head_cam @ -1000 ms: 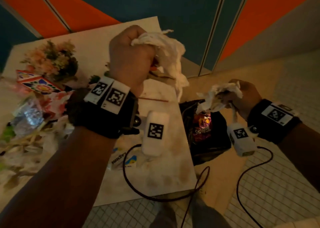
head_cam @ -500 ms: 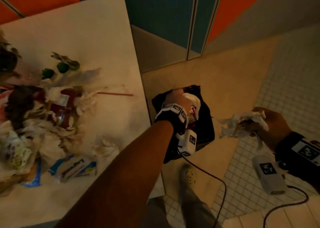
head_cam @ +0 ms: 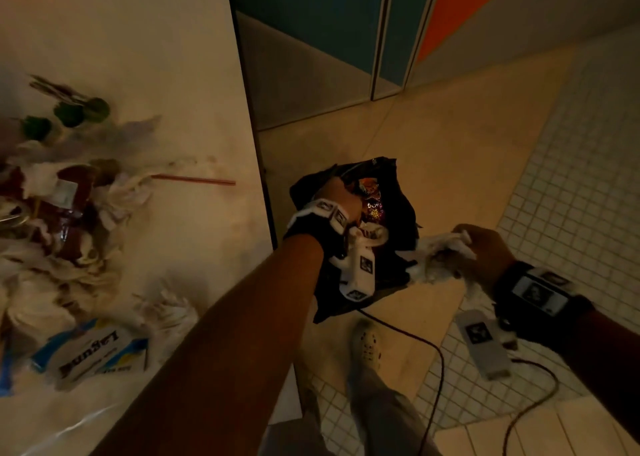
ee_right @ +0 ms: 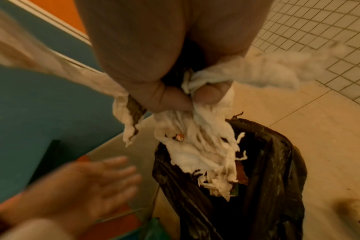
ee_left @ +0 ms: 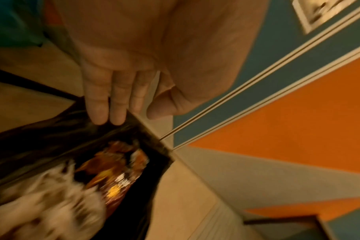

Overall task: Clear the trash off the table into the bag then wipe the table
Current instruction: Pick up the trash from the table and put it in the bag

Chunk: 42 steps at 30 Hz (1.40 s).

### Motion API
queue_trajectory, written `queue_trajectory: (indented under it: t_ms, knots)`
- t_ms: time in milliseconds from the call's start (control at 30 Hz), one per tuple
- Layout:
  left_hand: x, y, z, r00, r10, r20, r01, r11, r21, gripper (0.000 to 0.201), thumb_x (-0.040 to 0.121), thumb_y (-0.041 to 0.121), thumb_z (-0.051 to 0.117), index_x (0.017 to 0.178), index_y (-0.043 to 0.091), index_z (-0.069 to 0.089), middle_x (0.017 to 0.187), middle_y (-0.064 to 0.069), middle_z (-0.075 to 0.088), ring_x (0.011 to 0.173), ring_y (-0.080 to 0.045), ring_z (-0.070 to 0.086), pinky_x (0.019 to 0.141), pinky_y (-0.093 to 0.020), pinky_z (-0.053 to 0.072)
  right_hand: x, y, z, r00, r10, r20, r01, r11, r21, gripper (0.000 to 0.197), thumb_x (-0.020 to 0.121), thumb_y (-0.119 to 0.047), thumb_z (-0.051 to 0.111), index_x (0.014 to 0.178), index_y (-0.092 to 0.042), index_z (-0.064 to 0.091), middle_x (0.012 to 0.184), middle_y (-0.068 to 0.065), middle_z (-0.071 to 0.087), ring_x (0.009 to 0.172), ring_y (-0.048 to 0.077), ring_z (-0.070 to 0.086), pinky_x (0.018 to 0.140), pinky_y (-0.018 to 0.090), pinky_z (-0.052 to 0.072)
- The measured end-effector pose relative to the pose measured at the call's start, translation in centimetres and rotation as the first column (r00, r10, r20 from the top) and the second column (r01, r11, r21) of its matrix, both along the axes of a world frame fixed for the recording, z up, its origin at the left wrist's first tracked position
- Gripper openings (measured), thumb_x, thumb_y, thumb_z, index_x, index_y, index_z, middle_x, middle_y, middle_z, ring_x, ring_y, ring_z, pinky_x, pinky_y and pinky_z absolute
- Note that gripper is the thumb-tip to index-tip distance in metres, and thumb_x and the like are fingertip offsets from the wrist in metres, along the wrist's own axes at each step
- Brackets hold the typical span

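A black trash bag (head_cam: 394, 209) stands open on the floor right of the table (head_cam: 194, 74). My left hand (head_cam: 341, 192) hovers over the bag's mouth with straight fingers (ee_left: 105, 100) and nothing in it. Crumpled white tissue (ee_left: 43, 203) and a shiny snack wrapper (ee_left: 117, 170) lie inside the bag (ee_left: 51, 133). My right hand (head_cam: 485, 247) grips a wad of torn white tissue (head_cam: 436, 251) at the bag's right rim; in the right wrist view the tissue (ee_right: 203, 146) hangs just above the bag (ee_right: 267, 162), pinched by the fingers (ee_right: 208, 92).
A heap of tissues, wrappers and a red bottle (head_cam: 65, 213) covers the table's left side. A blue-and-white packet (head_cam: 93, 351) lies near its front edge, a red straw (head_cam: 194, 179) in the middle. My shoe (head_cam: 367, 344) and cables (head_cam: 440, 369) are on the floor.
My left hand carried its tissue from above the table down into the bag and let it go; its fingers are now straight. My right hand with its tissue moved closer to the bag.
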<state>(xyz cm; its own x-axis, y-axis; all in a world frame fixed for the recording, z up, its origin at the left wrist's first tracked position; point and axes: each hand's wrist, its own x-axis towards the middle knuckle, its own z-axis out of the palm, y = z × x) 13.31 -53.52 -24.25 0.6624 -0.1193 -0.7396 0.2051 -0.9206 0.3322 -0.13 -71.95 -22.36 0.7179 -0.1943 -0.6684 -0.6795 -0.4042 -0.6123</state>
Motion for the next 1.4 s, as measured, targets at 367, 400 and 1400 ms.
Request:
queue_trajectory:
  t_ms: [367, 400, 1400]
  knots:
    - [4.0, 4.0, 14.8, 0.823, 0.279, 0.494, -0.086, 0.922, -0.377, 0.02, 0.088, 0.01, 0.055, 0.096, 0.024, 0.066, 0.088, 0.017, 0.057, 0.091, -0.002, 0.054, 0.08, -0.019, 0.043, 7.7, 6.1, -4.7, 0.921, 0.282, -0.268, -0.31, 0.948, -0.067, 0.07, 0.086, -0.033, 0.068, 0.145, -0.014, 0.035, 0.15, 0.009, 0.036, 0.131, 0.033, 0.042, 0.107, 0.039, 0.039]
    - [3.8, 4.7, 15.8, 0.802, 0.305, 0.513, -0.084, 0.909, -0.409, 0.02, 0.085, 0.01, 0.056, 0.09, 0.027, 0.066, 0.083, 0.019, 0.057, 0.089, -0.003, 0.057, 0.082, -0.022, 0.048, 7.8, 6.1, -4.5, 0.932, 0.239, -0.272, -0.257, 0.966, -0.032, 0.079, 0.084, -0.03, 0.071, 0.149, -0.016, 0.028, 0.154, 0.008, 0.029, 0.137, 0.033, 0.036, 0.109, 0.04, 0.036]
    - [0.7, 41.8, 21.4, 0.825, 0.081, 0.559, -0.193, 0.971, 0.144, 0.013, 0.08, 0.021, 0.067, 0.092, 0.025, 0.064, 0.112, -0.001, 0.063, 0.105, -0.025, 0.057, 0.083, -0.027, 0.041, 14.3, 35.5, 13.4, 0.666, 0.688, 0.288, -0.596, 0.723, -0.35, 0.066, 0.084, -0.021, 0.07, 0.143, -0.023, 0.039, 0.149, 0.007, 0.033, 0.133, 0.029, 0.04, 0.103, 0.035, 0.04]
